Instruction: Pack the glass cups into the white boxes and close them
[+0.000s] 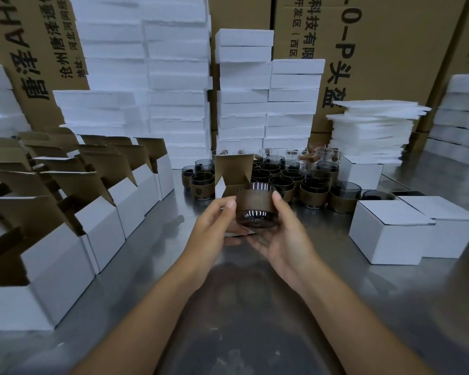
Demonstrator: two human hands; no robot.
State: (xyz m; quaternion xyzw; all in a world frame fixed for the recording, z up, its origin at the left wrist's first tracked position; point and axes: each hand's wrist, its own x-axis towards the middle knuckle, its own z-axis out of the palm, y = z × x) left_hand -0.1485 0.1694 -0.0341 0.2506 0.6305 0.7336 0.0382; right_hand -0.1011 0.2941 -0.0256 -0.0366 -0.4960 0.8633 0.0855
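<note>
A dark glass cup (256,205) with a brown sleeve is held above the steel table (152,239) in both hands. My left hand (214,223) grips its left side with thumb and fingers. My right hand (282,234) holds its right side and cups it from beneath. Just behind the cup stands an open white box (232,174) with its brown lid flap raised. Several more cups (287,180) crowd the table behind it. Two shut white boxes (387,228) sit at the right.
Rows of open white boxes (100,220) with raised flaps line the left side. Stacks of white foam blocks (173,77) and foam sheets (371,131) stand at the back. Large brown cartons (377,50) form the wall behind.
</note>
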